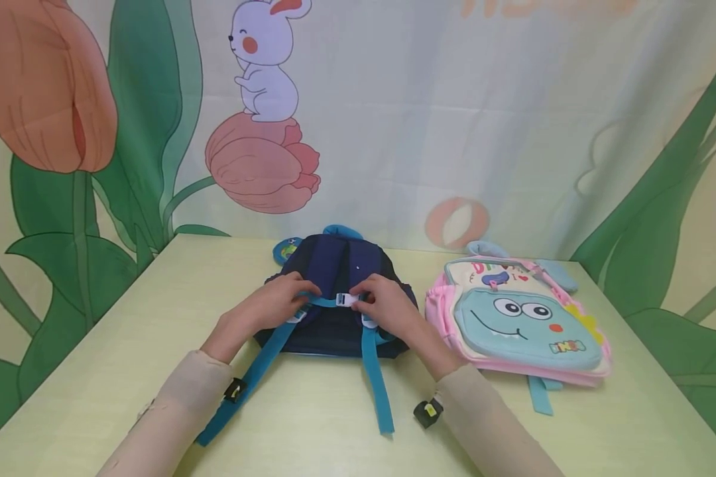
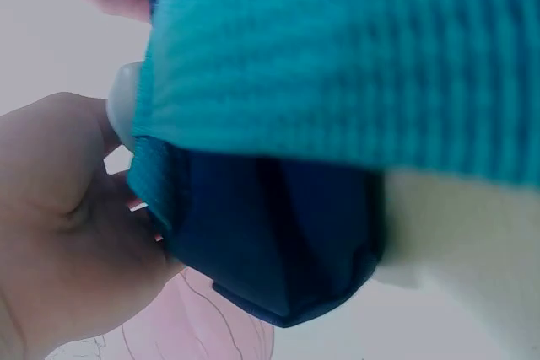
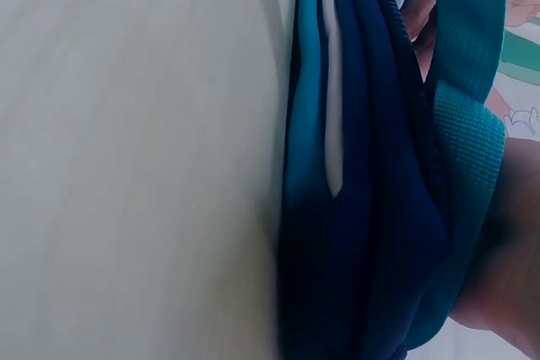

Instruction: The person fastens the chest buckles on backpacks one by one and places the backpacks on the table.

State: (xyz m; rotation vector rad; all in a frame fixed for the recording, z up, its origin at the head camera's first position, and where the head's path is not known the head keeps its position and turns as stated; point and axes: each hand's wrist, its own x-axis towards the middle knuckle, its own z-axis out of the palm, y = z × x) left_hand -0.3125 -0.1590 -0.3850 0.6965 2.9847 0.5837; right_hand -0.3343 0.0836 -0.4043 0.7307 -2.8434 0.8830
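Note:
A navy backpack (image 1: 337, 334) lies on the table with its shoulder straps facing up. Across those straps runs a thin blue chest strap (image 1: 322, 301) with a white buckle (image 1: 347, 300), whose parts appear joined. My left hand (image 1: 279, 301) pinches the chest strap left of the buckle. At the buckle's right end, the fingers and thumb of my right hand (image 1: 388, 306) grip it. A wide teal strap (image 2: 337, 56) covers much of the left wrist view. In the right wrist view, the backpack's side (image 3: 363, 233) hides most of my right hand.
To the right lies a pink and light-blue backpack (image 1: 528, 324) with a cartoon face. Two loose teal strap ends, left (image 1: 238, 397) and right (image 1: 378, 391), trail toward the table's front. Behind the table (image 1: 113, 371) hangs a printed curtain (image 1: 394, 119).

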